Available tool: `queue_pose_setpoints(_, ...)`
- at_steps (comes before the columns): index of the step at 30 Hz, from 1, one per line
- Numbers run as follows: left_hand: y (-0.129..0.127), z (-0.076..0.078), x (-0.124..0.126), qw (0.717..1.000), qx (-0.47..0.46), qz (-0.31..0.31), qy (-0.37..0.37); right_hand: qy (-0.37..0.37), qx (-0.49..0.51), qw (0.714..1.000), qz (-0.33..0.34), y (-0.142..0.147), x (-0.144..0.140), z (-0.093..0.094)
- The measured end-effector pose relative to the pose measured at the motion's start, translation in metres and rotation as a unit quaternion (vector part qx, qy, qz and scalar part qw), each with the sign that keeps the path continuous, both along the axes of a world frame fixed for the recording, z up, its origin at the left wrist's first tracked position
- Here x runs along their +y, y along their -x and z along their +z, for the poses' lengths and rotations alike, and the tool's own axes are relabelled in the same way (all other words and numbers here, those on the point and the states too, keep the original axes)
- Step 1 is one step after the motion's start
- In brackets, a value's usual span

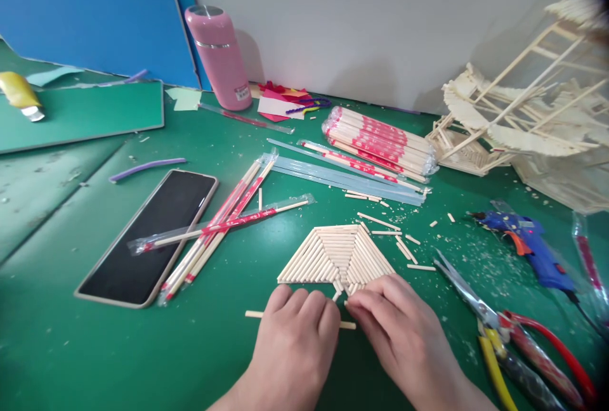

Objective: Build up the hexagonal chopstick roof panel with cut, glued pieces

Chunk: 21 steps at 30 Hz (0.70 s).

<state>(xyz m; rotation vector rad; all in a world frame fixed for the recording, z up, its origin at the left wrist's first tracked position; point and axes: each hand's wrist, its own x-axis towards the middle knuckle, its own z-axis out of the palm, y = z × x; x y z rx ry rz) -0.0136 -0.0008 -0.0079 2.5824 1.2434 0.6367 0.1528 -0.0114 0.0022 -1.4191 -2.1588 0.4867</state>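
A half-hexagon panel of short wooden stick pieces (340, 252), laid in fanning rows, lies flat on the green table in front of me. My left hand (297, 335) is closed around a longer wooden chopstick (254, 314), whose ends show on both sides of the fist. My right hand (404, 328) is closed in a pinch at the panel's near right edge. A tiny end of a wooden stick piece (347, 302) shows at its fingertips; the rest is hidden. A short loose stick piece (337, 295) lies between the hands.
Scissors (469, 290), yellow-handled pliers (495, 360) and a blue glue gun (537, 246) lie right. Wrapped chopsticks (223, 221) partly cover a phone (143, 240). Behind are a chopstick bundle (380, 141), a pink bottle (219, 59) and a wooden stick model (518, 100).
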Motion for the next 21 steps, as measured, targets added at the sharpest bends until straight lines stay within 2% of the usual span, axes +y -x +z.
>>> queue_pose_setpoints(9, -0.0002, -0.0022, -0.0021, 1.0, 0.001, 0.002, 0.004, -0.014, -0.008, 1.0, -0.012, -0.0012, 0.0064, 0.0005)
queue_pose_setpoints(21, 0.0008, -0.0016, -0.0015, 1.0, 0.002, -0.007, -0.003, 0.005, -0.009, 1.0, -0.024, 0.0013, 0.0082, 0.001)
